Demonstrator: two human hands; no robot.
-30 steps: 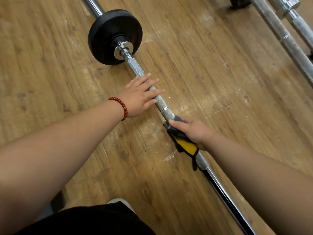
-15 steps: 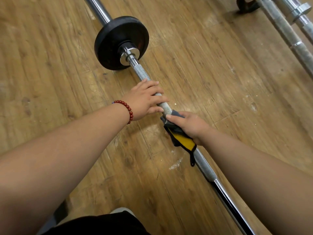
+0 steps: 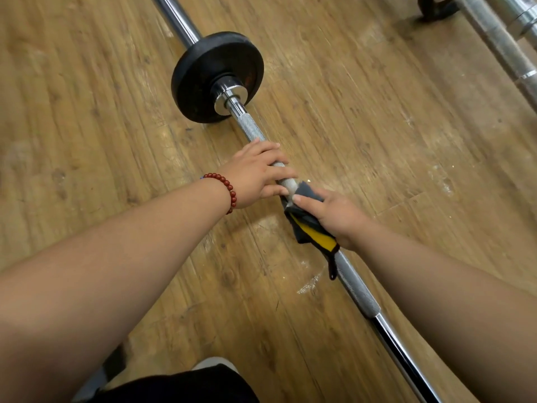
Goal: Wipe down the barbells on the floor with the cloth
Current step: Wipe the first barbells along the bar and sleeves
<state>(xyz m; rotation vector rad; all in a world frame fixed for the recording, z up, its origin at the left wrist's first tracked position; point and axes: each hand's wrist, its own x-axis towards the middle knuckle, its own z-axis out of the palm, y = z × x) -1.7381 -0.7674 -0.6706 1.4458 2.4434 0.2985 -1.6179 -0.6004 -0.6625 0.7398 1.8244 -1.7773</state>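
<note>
A barbell [image 3: 252, 130] lies on the wooden floor [image 3: 87, 112], its black weight plate [image 3: 200, 71] standing on edge. Just this side of the plate, the left hand [image 3: 255, 173], with a red bead bracelet [image 3: 229, 190] at the wrist, rests its fingers across the bar. Touching it, the right hand [image 3: 334, 216] grips a grey and yellow cloth [image 3: 308, 225] wrapped round the bar. Another barbell [image 3: 494, 45] lies well apart from the plate.

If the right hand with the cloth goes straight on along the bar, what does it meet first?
Most likely the left hand, which rests on the barbell just ahead of the cloth.
</note>
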